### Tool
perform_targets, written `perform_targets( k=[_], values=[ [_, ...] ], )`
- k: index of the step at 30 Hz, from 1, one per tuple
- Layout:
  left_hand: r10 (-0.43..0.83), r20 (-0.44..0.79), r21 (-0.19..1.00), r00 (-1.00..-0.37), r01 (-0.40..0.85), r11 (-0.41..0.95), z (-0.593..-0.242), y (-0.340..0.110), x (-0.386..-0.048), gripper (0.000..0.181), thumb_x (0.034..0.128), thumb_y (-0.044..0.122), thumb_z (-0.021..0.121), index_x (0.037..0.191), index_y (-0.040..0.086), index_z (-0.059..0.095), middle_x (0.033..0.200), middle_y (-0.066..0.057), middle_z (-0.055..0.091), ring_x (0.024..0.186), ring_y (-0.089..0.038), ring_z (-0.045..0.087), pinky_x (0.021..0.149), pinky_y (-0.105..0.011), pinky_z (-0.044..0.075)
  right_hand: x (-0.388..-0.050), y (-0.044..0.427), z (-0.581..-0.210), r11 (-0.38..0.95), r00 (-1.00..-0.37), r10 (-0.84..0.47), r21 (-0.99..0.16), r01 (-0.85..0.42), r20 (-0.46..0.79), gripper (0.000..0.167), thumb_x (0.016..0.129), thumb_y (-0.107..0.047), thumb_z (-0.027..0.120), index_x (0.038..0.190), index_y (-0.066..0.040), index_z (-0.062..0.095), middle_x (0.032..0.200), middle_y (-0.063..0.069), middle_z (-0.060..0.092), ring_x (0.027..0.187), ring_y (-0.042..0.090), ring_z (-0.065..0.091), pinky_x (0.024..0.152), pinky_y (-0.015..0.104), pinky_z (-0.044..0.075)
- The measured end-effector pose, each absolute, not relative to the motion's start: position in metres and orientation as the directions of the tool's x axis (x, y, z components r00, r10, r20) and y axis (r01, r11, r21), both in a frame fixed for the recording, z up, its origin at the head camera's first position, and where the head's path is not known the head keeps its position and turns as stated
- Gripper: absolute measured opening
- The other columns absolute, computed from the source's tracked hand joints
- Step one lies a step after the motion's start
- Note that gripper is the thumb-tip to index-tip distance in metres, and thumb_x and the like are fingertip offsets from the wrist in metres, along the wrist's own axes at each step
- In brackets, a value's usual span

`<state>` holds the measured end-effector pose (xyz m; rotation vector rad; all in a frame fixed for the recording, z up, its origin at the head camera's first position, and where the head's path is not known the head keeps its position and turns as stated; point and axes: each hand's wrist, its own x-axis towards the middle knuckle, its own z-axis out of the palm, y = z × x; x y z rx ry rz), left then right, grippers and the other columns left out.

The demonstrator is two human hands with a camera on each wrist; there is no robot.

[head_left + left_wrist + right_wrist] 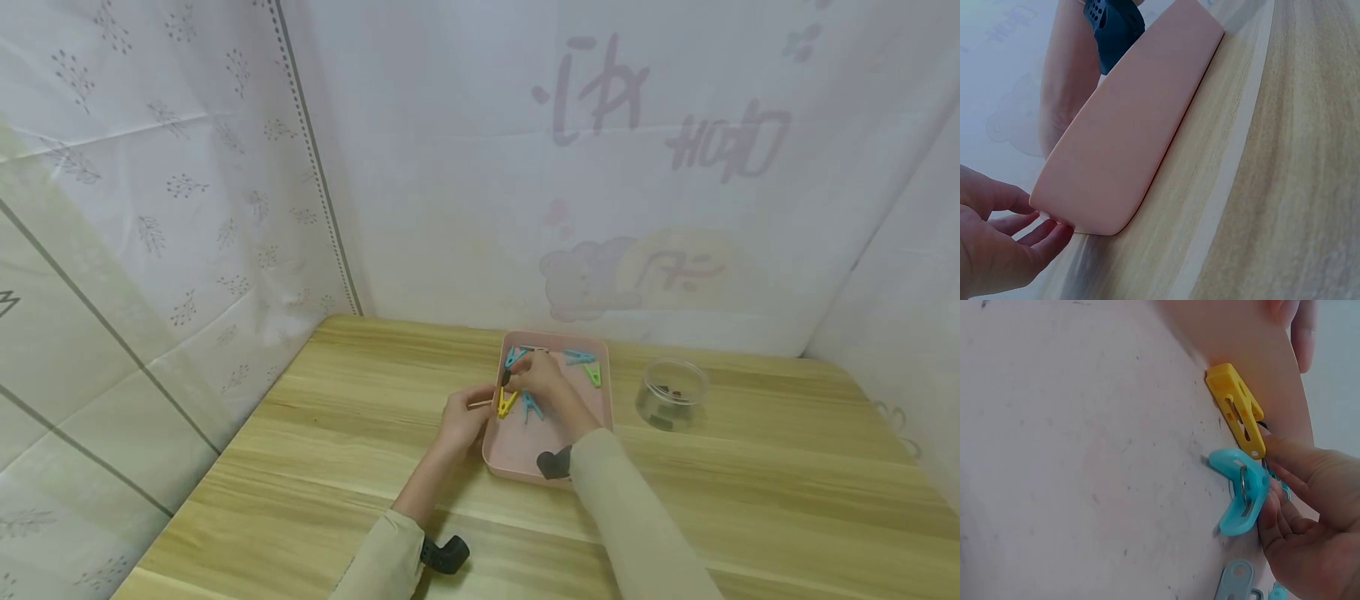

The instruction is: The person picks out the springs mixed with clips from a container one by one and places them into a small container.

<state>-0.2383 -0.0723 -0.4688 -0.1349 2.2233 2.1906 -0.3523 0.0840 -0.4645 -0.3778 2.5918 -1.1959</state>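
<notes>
My right hand (pixel 542 377) reaches into the pink tray (pixel 517 454) and pinches a small black object (pixel 506 377) by its left wall; the object is mostly hidden in the right wrist view. Close to these fingers lie a yellow clothespin (pixel 1235 411) and a blue clothespin (pixel 1241 492). On the tray's left side, my left hand (pixel 462 419) holds the wall, with a fingertip over the rim and others outside. Another blue clothespin (pixel 514 357) stands beyond my right fingers.
At the tray's far right lie a blue clothespin (pixel 579 357) and a green clothespin (pixel 593 374). A grey clothespin (pixel 1235 580) shows low in the right wrist view. Right of the tray, a clear round tub (pixel 672 393) holds small dark pieces. Curtains (pixel 465 167) hang behind the wooden table (pixel 337 450).
</notes>
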Motion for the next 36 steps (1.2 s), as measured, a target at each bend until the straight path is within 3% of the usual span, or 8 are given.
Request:
perform_targets(
  k=[16, 24, 29, 36],
  values=[
    [-0.031, -0.078, 0.997, -0.996, -0.079, 0.009, -0.466, -0.073, -0.235, 0.043, 0.0961, -0.008, 0.057, 0.139, -0.013, 0.059, 0.139, -0.031, 0.062, 0.127, -0.046, 0.064, 0.102, -0.046, 0.059, -0.353, 0.097, -0.461, 0.535, -0.900, -0.397, -0.842, -0.069, -0.178, 0.054, 0.093, -0.020, 0.079, 0.137, 0.006, 0.061, 0.135, 0.023, 0.066, 0.122, 0.040, 0.064, 0.107, 0.051, 0.054],
    [-0.038, -0.084, 0.996, -0.996, -0.084, 0.003, -0.464, -0.072, -0.234, 0.043, 0.0968, -0.007, 0.057, 0.139, -0.014, 0.058, 0.139, -0.032, 0.062, 0.127, -0.047, 0.064, 0.102, -0.047, 0.059, -0.352, 0.097, -0.455, 0.484, -0.903, -0.397, -0.873, -0.057, -0.162, 0.051, 0.095, -0.016, 0.075, 0.138, 0.007, 0.060, 0.138, 0.027, 0.064, 0.121, 0.040, 0.065, 0.102, 0.048, 0.058],
    [-0.053, -0.088, 0.996, -0.995, -0.089, 0.015, -0.465, -0.071, -0.235, 0.042, 0.0971, -0.006, 0.058, 0.139, -0.013, 0.060, 0.139, -0.031, 0.063, 0.127, -0.046, 0.064, 0.102, -0.047, 0.059, -0.347, 0.102, -0.450, 0.475, -0.908, -0.392, -0.877, -0.064, -0.146, 0.052, 0.096, -0.013, 0.073, 0.142, 0.008, 0.058, 0.142, 0.027, 0.062, 0.109, 0.034, 0.067, 0.091, 0.041, 0.060],
    [-0.077, -0.086, 0.996, -0.993, -0.089, 0.031, -0.467, -0.071, -0.236, 0.041, 0.0976, -0.006, 0.058, 0.138, -0.013, 0.061, 0.139, -0.031, 0.063, 0.127, -0.045, 0.065, 0.102, -0.047, 0.059, -0.344, 0.107, -0.444, 0.452, -0.916, -0.351, -0.892, 0.017, -0.195, 0.048, 0.099, -0.014, 0.070, 0.142, 0.004, 0.056, 0.142, 0.024, 0.059, 0.114, 0.033, 0.064, 0.094, 0.041, 0.058]
  ],
)
